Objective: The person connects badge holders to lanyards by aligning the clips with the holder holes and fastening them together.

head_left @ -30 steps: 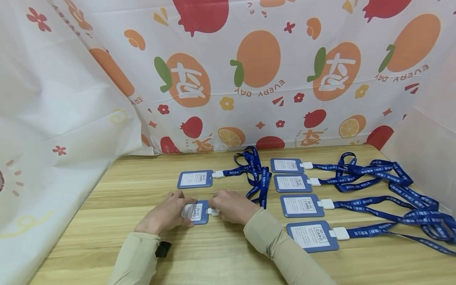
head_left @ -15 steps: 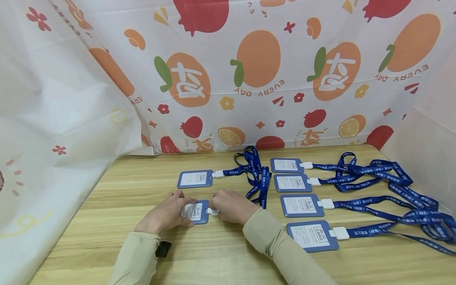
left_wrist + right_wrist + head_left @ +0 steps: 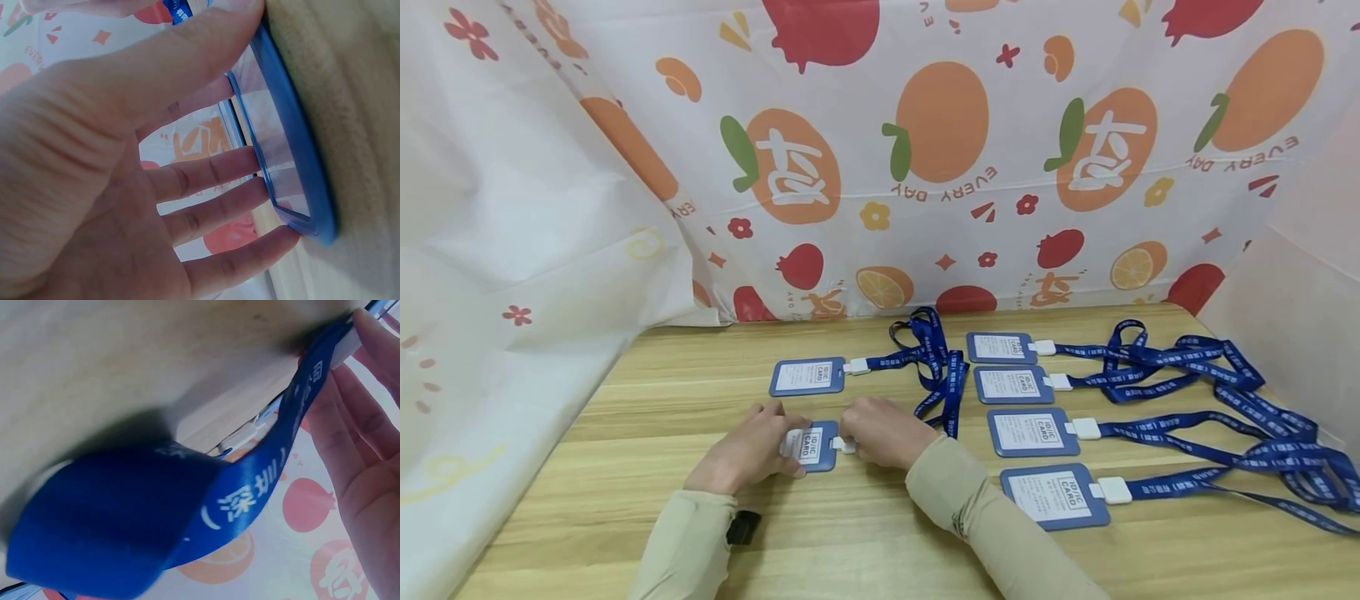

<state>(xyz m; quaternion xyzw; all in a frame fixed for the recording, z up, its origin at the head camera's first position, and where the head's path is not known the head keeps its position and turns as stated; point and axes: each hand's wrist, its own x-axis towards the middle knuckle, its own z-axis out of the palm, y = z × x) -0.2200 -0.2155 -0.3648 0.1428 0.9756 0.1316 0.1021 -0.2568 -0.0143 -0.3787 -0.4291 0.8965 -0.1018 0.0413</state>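
Note:
A blue-framed ID badge holder [image 3: 822,446] lies near the middle of the wooden table in the head view. My left hand [image 3: 751,448] grips it by its edges, thumb on the near side and the other fingers along the far side. In the left wrist view those fingertips meet the blue rim [image 3: 306,156]. My right hand [image 3: 883,432] pinches the white clip [image 3: 845,446] at the holder's right end, hiding part of it. From that clip a blue printed lanyard [image 3: 244,494] loops out over the table in the right wrist view.
Another badge holder [image 3: 807,377] lies just beyond, its lanyard [image 3: 931,350] bunched to the right. On the right, several more badges, such as the nearest one [image 3: 1056,497], form a column, their lanyards [image 3: 1277,454] trailing right. A fruit-print curtain [image 3: 943,208] hangs behind the table.
The head view has shifted very slightly. Both hands stay on the badge holder and its clip, with no other visible movement.

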